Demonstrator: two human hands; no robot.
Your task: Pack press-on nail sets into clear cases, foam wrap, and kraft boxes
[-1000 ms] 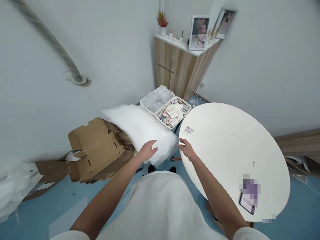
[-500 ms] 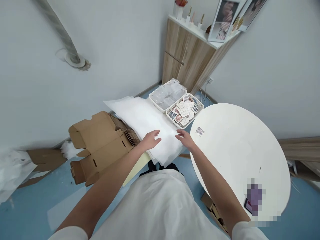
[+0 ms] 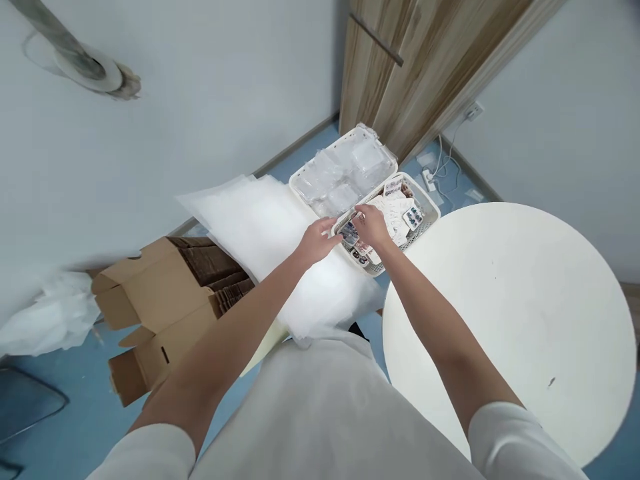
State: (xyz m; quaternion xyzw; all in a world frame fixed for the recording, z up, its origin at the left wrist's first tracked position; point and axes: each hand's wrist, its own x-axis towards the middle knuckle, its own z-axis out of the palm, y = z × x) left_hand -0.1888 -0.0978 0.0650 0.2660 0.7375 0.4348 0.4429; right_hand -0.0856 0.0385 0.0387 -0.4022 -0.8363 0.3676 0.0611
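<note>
A white plastic basket (image 3: pixel 430 204) holds printed cards (image 3: pixel 396 212), some bearing rows of small coloured pieces. My right hand (image 3: pixel 371 227) is over its near left part, fingers curved and slightly apart, and I see nothing held in them. My left hand (image 3: pixel 317 241) is at the basket's left corner, thumb and fingers apart and empty. Whether either hand touches the cards is hard to make out. Below my left hand lies a stack of white foam sheets (image 3: pixel 250 220). A second white basket (image 3: pixel 295 179), filled with clear plastic packets (image 3: pixel 345 170), stands behind.
On the right is a round white table (image 3: pixel 510 300). Flattened cardboard boxes (image 3: pixel 165 283) lie to the left, beside a white plastic bag (image 3: pixel 55 313). A wood-grain cabinet (image 3: pixel 420 60) stands at the back, with a power strip and cables (image 3: pixel 440 170) on the floor nearby.
Both hands have moved forward from above the foam sheets to the basket of cards. My view has tilted down. The card seen earlier on the table's left edge no longer shows.
</note>
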